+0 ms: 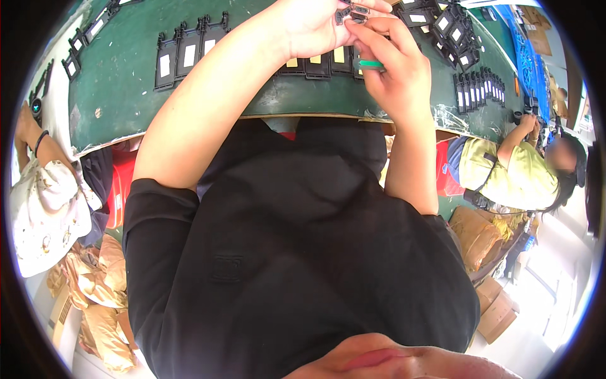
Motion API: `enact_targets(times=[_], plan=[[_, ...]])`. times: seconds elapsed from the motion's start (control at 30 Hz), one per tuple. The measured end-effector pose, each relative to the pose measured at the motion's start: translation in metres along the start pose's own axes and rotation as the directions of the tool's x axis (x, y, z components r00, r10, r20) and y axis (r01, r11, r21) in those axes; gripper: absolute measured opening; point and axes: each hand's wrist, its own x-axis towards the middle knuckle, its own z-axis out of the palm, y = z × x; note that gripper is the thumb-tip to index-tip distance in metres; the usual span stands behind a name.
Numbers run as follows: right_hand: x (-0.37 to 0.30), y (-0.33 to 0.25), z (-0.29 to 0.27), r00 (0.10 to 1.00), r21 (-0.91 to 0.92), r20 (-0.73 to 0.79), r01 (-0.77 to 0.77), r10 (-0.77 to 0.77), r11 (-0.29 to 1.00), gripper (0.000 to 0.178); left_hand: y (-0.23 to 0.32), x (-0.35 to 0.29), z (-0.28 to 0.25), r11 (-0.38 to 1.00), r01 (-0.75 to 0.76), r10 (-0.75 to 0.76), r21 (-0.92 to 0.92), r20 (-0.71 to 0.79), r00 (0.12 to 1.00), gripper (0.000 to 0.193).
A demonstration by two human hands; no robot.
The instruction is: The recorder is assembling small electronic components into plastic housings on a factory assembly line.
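Note:
My left hand [315, 30] is at the top of the view, palm turned up, with small black plastic parts [343, 14] held at its fingers. Against these parts, the thumb and forefinger of my right hand [398, 66] come together. A thin green stick-like tool [371, 64] is tucked in my right hand's curled fingers; its kind is hard to tell. Under both hands lies a row of black plastic frames [317, 66] with pale yellow labels. To the left, more black frames [189, 54] with white labels lie side by side.
A green worktable [126, 95] has a worn near edge. On its right lie a heap of black frames [445, 31] and a slanting row of frames [480, 90]. One person sits at left, another in yellow [511, 170] at right. Cardboard boxes [499, 312] stand on the floor.

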Motion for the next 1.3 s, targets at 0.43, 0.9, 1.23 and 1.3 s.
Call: enact_targets(times=[0.43,0.9,1.23,1.3], plan=[[0.000,0.006,-0.015,0.994,-0.046,-0.088,-0.075,0.071,0.996,0.025,0.005,-0.004,0.015,0.989,0.071,-0.077,-0.131,-0.044,0.996,0.043],[0.006,0.003,-0.014,0.998,-0.036,-0.033,-0.057,0.056,0.998,0.030,-0.001,0.003,0.001,0.999,0.031,-0.031,-0.016,0.014,0.999,0.042],[0.005,0.043,-0.037,0.952,-0.077,-0.305,-0.022,-0.003,0.997,0.017,0.017,-0.016,0.031,0.991,0.077,-0.091,-0.108,-0.128,0.988,0.045],[-0.007,0.070,-0.050,0.907,-0.020,-0.400,-0.152,0.132,0.988,0.015,0.022,-0.017,0.038,0.992,0.034,-0.055,-0.123,-0.177,0.983,0.046]])
